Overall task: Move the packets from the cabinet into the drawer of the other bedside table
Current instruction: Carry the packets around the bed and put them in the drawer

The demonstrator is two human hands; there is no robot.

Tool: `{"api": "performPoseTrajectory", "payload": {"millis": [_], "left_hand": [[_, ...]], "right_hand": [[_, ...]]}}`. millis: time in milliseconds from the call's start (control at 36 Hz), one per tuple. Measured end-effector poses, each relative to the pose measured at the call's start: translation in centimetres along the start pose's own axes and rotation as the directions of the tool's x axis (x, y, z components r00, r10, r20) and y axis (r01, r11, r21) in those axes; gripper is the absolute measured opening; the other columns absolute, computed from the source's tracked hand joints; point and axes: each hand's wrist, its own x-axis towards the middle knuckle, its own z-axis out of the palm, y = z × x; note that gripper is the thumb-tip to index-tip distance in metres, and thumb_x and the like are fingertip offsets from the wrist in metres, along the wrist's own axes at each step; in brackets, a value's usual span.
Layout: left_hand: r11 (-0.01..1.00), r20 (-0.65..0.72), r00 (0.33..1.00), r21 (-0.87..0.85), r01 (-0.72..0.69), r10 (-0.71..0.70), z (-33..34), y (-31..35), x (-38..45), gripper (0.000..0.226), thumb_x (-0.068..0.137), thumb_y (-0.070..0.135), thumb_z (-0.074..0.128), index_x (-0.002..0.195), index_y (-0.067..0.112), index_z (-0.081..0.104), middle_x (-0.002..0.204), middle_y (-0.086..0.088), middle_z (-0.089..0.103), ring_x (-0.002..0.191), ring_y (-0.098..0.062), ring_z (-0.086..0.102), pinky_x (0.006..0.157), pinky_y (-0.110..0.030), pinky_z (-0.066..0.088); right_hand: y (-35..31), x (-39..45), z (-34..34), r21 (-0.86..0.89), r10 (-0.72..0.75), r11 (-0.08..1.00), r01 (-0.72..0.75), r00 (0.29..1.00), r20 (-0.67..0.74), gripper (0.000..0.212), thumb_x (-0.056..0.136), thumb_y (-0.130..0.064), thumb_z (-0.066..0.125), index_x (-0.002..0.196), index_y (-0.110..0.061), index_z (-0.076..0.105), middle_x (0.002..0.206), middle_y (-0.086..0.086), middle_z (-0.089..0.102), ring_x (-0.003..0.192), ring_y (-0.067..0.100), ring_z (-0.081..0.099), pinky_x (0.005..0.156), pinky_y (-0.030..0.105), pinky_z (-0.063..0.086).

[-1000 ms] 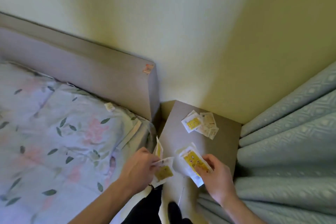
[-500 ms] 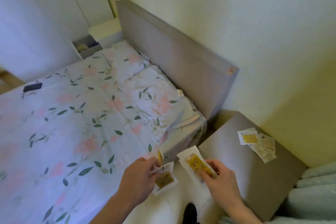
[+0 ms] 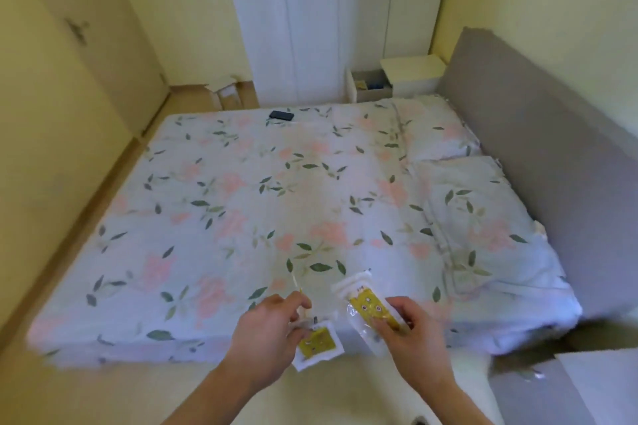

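Observation:
My left hand [image 3: 267,335] pinches white packets with yellow labels [image 3: 317,345]; one hangs below the fingers and another stands edge-on above them. My right hand [image 3: 412,338] grips a second bunch of yellow-labelled packets [image 3: 366,307] that sticks up to the left. Both hands are low in the view, in front of the near edge of the bed. Across the bed, the white bedside table [image 3: 414,74] stands by the headboard with its drawer [image 3: 369,86] pulled open and some items inside.
A wide bed with a floral cover [image 3: 276,203] fills the middle. A dark phone [image 3: 282,115] lies near its far edge. The grey headboard [image 3: 538,155] runs along the right. A white wardrobe [image 3: 303,17] stands behind. The grey cabinet's corner [image 3: 538,390] shows at bottom right.
The view has swung left, away from the grey cabinet and across the bed to the far bedside table. Both hands keep hold of their packets.

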Motion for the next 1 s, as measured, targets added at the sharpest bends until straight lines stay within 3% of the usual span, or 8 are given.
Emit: {"api": "performPoseTrajectory", "payload": {"millis": [83, 222, 306, 444, 556, 722, 806, 1000], "left_hand": [[0.997, -0.016, 0.997, 0.010, 0.072, -0.072, -2.2, -5.3, -1.7, 0.031, 0.094, 0.045, 0.062, 0.123, 0.042, 0.052, 0.104, 0.016, 0.061, 0.096, -0.008, 0.060, 0.070, -0.021, 0.037], [0.977, -0.066, 0.975, -0.053, 0.209, -0.212, -5.6, -13.1, -3.8, 0.032, 0.092, 0.046, 0.065, 0.120, 0.044, 0.051, 0.102, 0.018, 0.057, 0.092, -0.005, 0.058, 0.070, -0.021, 0.039], [0.951, -0.091, 0.950, -0.112, 0.287, -0.297, -7.6, -17.5, -4.7, 0.033, 0.091, 0.048, 0.066, 0.119, 0.047, 0.049, 0.099, 0.020, 0.054, 0.085, -0.004, 0.054, 0.071, -0.022, 0.044], [0.898, -0.135, 0.892, -0.162, 0.410, -0.431, -10.9, -24.4, -6.0, 0.034, 0.091, 0.048, 0.065, 0.121, 0.049, 0.048, 0.099, 0.021, 0.054, 0.083, -0.003, 0.054, 0.062, -0.015, 0.037], [0.835, -0.144, 0.831, -0.230, 0.500, -0.538, -13.6, -29.9, -6.9, 0.036, 0.091, 0.046, 0.066, 0.122, 0.048, 0.049, 0.100, 0.020, 0.054, 0.082, -0.004, 0.058, 0.072, -0.024, 0.049], [0.738, -0.121, 0.736, -0.253, 0.626, -0.666, -17.6, -37.2, -9.0, 0.039, 0.090, 0.047, 0.066, 0.125, 0.046, 0.049, 0.104, 0.019, 0.056, 0.087, -0.005, 0.058, 0.077, -0.026, 0.049], [0.667, -0.136, 0.660, -0.290, 0.687, -0.739, -19.1, -41.0, -11.0, 0.040, 0.089, 0.048, 0.068, 0.125, 0.046, 0.050, 0.104, 0.018, 0.056, 0.088, -0.007, 0.060, 0.078, -0.026, 0.049], [0.510, -0.167, 0.485, -0.379, 0.772, -0.858, -21.3, -50.2, -16.7, 0.042, 0.087, 0.050, 0.071, 0.124, 0.046, 0.051, 0.101, 0.021, 0.057, 0.084, -0.002, 0.060, 0.071, -0.019, 0.045]], "right_hand": [[-2.9, 0.3, 5.2, -0.011, -0.026, 1.000, 0.027, 0.996, 0.089, 0.010, 0.086, -0.022, 0.079, 0.087, -0.030, 0.072, 0.072, -0.010, 0.072, 0.058, 0.001, 0.058, 0.055, 0.011, 0.044], [-7.4, 2.3, 12.6, -0.062, -0.081, 0.994, 0.095, 0.978, 0.193, 0.015, 0.085, -0.023, 0.079, 0.091, -0.034, 0.071, 0.078, -0.016, 0.073, 0.066, 0.003, 0.062, 0.057, 0.012, 0.044], [-9.9, 3.7, 16.9, -0.083, -0.124, 0.985, 0.150, 0.957, 0.261, 0.014, 0.084, -0.024, 0.080, 0.091, -0.033, 0.072, 0.081, -0.018, 0.071, 0.068, 0.002, 0.062, 0.057, 0.013, 0.043], [-14.5, 6.1, 25.0, -0.079, -0.190, 0.968, 0.237, 0.904, 0.384, 0.012, 0.084, -0.027, 0.080, 0.089, -0.034, 0.071, 0.077, -0.012, 0.073, 0.068, 0.006, 0.064, 0.057, 0.013, 0.044], [-18.3, 8.2, 32.1, -0.032, -0.214, 0.965, 0.262, 0.848, 0.484, 0.011, 0.083, -0.022, 0.080, 0.087, -0.029, 0.072, 0.071, -0.008, 0.072, 0.060, 0.010, 0.061, 0.052, 0.016, 0.044], [-23.7, 10.4, 42.8, 0.037, -0.255, 0.954, 0.299, 0.738, 0.625, 0.015, 0.082, -0.020, 0.082, 0.085, -0.033, 0.074, 0.072, -0.009, 0.071, 0.061, 0.008, 0.059, 0.055, 0.015, 0.043], [-26.2, 11.1, 48.9, 0.046, -0.280, 0.933, 0.356, 0.641, 0.715, 0.015, 0.083, -0.020, 0.081, 0.085, -0.032, 0.073, 0.072, -0.011, 0.070, 0.060, 0.004, 0.057, 0.056, 0.016, 0.043], [-31.7, 10.0, 63.0, 0.043, -0.326, 0.854, 0.519, 0.469, 0.821, 0.015, 0.081, -0.020, 0.081, 0.088, -0.028, 0.070, 0.073, -0.006, 0.069, 0.067, 0.019, 0.060, 0.062, 0.033, 0.048]]}}
